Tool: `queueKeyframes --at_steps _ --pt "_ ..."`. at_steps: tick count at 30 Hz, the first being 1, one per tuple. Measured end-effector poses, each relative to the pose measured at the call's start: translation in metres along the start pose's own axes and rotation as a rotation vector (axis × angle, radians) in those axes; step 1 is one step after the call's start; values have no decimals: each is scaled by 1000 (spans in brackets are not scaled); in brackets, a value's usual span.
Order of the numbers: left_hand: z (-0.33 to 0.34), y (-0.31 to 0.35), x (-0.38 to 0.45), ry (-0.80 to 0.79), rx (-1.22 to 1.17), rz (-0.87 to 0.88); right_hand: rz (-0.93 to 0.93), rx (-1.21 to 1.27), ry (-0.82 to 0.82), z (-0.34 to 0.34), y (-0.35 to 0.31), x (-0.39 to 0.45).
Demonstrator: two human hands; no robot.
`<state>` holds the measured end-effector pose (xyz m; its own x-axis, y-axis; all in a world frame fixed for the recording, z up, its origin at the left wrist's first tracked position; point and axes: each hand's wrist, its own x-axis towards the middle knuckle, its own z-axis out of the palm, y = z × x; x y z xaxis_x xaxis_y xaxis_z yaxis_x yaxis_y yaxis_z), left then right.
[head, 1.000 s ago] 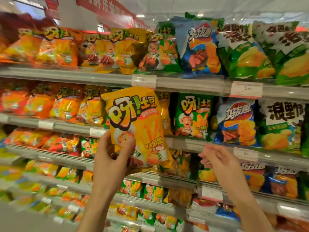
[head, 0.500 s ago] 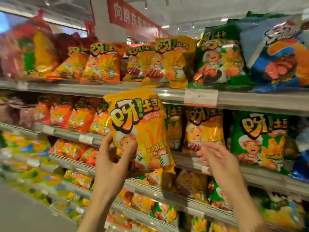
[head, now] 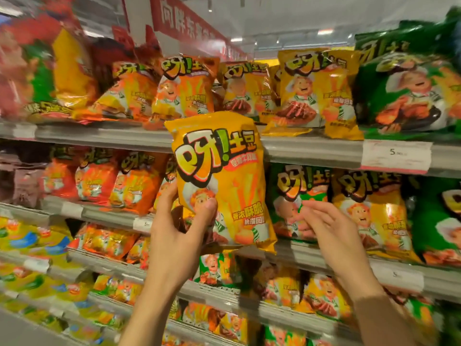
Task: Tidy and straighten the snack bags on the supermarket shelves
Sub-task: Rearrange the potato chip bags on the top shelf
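While left hand pinches yellow snack bag upright by its lower edge, right hand hovers just right, fingers loosely spread, empty.

A supermarket aisle: tiered metal shelves packed with snack bags, price tag below them on the shelf edge.

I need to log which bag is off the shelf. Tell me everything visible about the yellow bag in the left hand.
The yellow bag is glossy, puffed foil with bold cartoon lettering, a chef figure and fries printed on it. It is upright, tilted slightly, held in front of the shelves. The left hand grips its lower left, thumb on the front. The right hand is beside it, not touching.
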<state>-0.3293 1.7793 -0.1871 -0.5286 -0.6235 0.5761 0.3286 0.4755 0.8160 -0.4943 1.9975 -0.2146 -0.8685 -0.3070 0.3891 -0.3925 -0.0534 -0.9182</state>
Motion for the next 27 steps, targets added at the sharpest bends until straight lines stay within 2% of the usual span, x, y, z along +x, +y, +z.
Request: queueKeyframes --at_steps 8,17,23,27 --pt "-38 -22 52 -143 -116 21 23 -39 150 44 -30 -22" --pt "-35 -4 90 -191 -190 110 54 -111 308 30 -54 -55" --pt "-19 26 139 -186 -223 102 -46 -230 339 15 -92 -37" --pt "0 44 172 -177 -178 166 -172 -347 358 10 -129 -7"
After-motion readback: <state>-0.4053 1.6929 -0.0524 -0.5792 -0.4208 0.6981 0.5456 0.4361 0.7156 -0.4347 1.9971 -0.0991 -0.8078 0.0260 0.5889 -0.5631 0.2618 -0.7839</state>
